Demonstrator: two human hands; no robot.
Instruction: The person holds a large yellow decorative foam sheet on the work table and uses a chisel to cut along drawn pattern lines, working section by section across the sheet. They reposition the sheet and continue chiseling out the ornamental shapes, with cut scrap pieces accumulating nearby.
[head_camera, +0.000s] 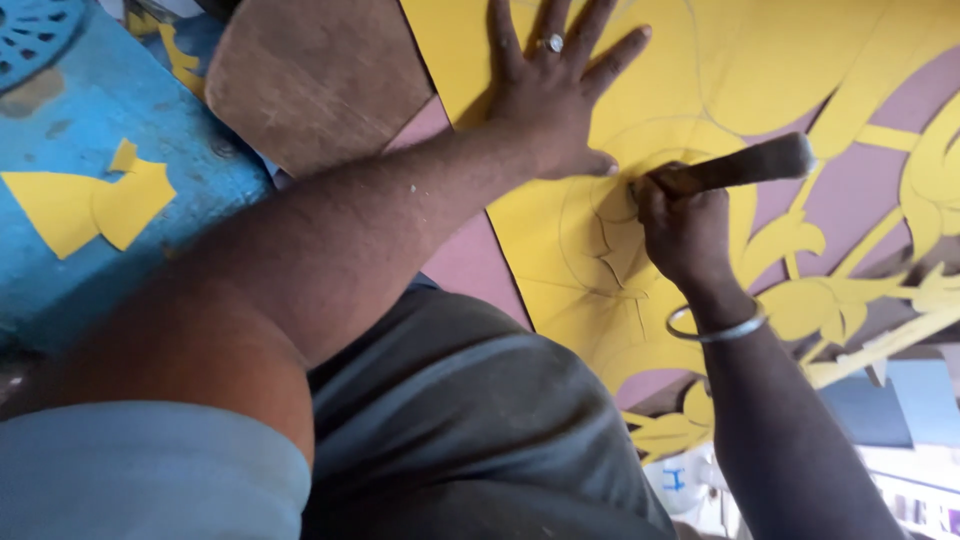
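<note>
The right hand (680, 225) is curled in a closed fist around a brown wooden-handled cutting tool (735, 168), gripping it near its lower end. The handle sticks out of the top of the fist, its long axis running up and to the right, with the blunt pale end pointing away from the hand. The working tip is hidden under the fingers, against the large yellow sheet with drawn floral outlines (760, 60). A thin silver bangle (715, 328) circles that wrist.

The left hand (555, 85) lies flat, fingers spread wide, palm pressed on the same sheet just beside the fist; a ring sits on one finger. Its forearm stretches diagonally from the lower left.

Yellow cut-off scraps (85, 205) lie well apart on a blue painted surface (90, 110).
</note>
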